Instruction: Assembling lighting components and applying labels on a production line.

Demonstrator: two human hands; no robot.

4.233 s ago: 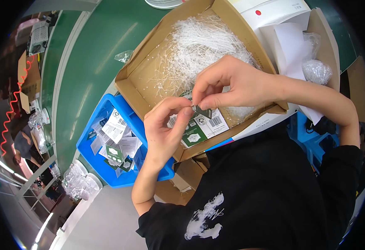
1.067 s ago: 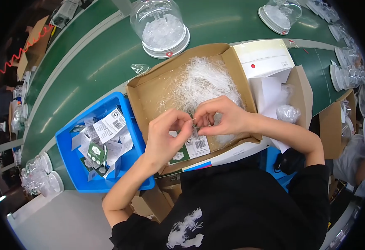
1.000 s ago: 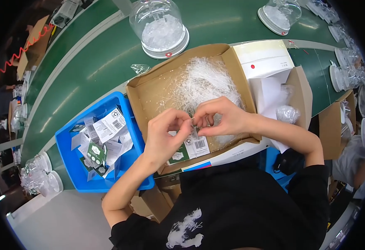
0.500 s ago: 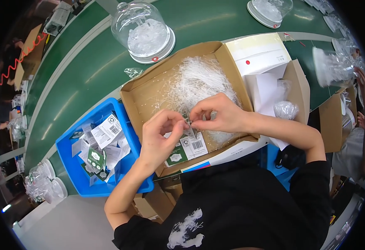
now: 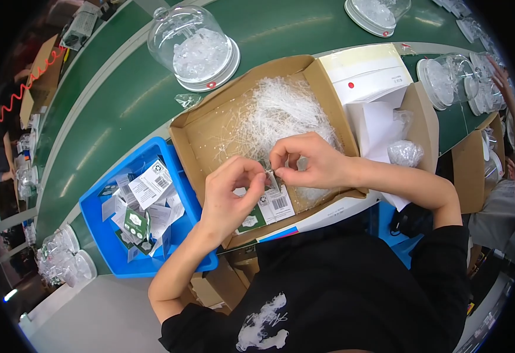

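My left hand (image 5: 232,191) and my right hand (image 5: 313,160) meet over a shallow cardboard tray (image 5: 207,125), thumbs and forefingers pinched. Between their fingertips is the corner of a small folded card tag (image 5: 273,180), partly hidden by the fingers; any thin strand there is too fine to make out. Just beneath, a green and white printed card (image 5: 278,207) lies at the tray's near edge. Behind my fingers, a loose heap of thin clear plastic strings (image 5: 287,109) fills much of the tray.
Left of the tray stands a blue bin (image 5: 101,226) of loose card tags (image 5: 151,185). Glass-like domes on white bases (image 5: 210,73) stand on the green conveyor (image 5: 116,112). At right are an open carton (image 5: 425,120) with paper and another person's hand (image 5: 497,76).
My fingertips have drawn slightly apart around the tag. The domes on the conveyor have shifted a little left. At right, a tilted clear dome now stands further back, with another person's hand near it.
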